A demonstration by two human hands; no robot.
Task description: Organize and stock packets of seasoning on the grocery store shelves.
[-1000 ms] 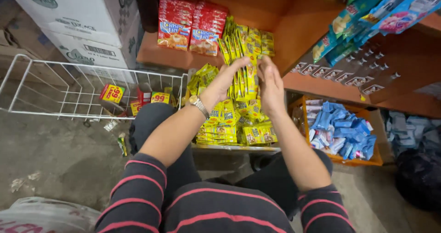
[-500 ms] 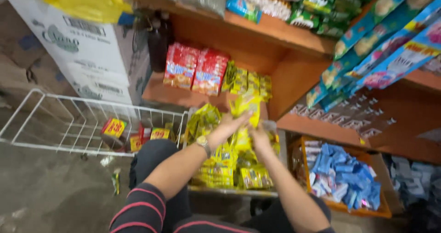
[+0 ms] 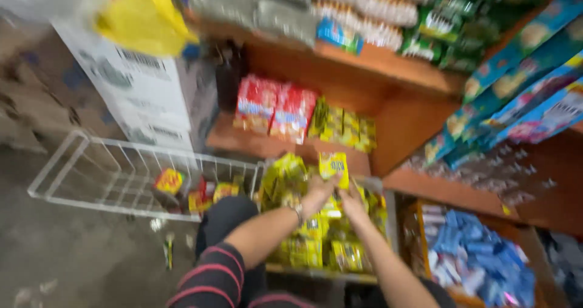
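Yellow foil snack packet [image 3: 334, 165], raised just above the packet stack [image 3: 316, 235] below the shelf [image 3: 267, 144], looks light, crinkly, slippery; left hand [image 3: 317, 194] and right hand [image 3: 352, 202] fingers pinch its lower edge, best hold there.

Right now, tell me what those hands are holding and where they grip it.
A yellow snack packet, raised over the pile; left hand and right hand pinch its bottom edge.

Place: a small shop.
Shelves: orange wooden shelves [image 3: 388, 62] stacked with packaged snacks [image 3: 276, 104].
Floor: white wire basket [image 3: 115, 174] holding packets.
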